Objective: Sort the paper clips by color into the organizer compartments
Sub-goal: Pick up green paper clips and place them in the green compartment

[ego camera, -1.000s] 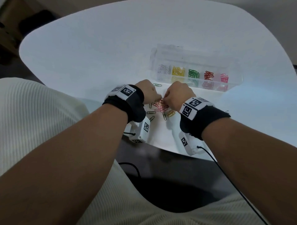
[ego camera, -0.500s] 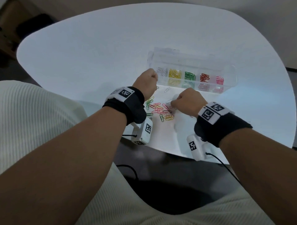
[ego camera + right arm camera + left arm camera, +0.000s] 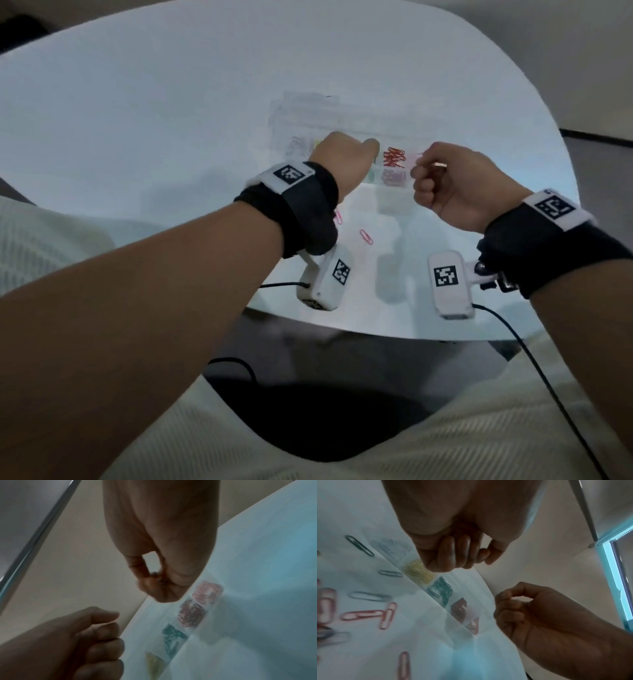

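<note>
The clear organizer (image 3: 308, 113) lies on the white table (image 3: 154, 120), with grey, yellow, green, red (image 3: 394, 157) and pink clips in separate compartments. My left hand (image 3: 346, 161) hovers as a fist over the yellow (image 3: 418, 570) and green (image 3: 441, 588) compartments; no clip shows in its curled fingers (image 3: 453, 555). My right hand (image 3: 445, 181) hangs above the pink compartment (image 3: 207, 592) at the right end. It pinches a small reddish paper clip (image 3: 159, 577) between thumb and fingers. Loose pink clips (image 3: 365, 236) lie on the table below my hands, and loose green (image 3: 359, 545) and pink (image 3: 368, 615) ones show in the left wrist view.
The wrist cameras (image 3: 325, 281) (image 3: 448, 287) hang under both wrists with black cables trailing over the table's near edge (image 3: 376, 329). My lap in pale ribbed cloth (image 3: 239, 445) lies below that edge.
Both hands have lifted from the loose pile and moved forward to the organizer, the left over its middle, the right over its right end. The view has tilted and blurred.
</note>
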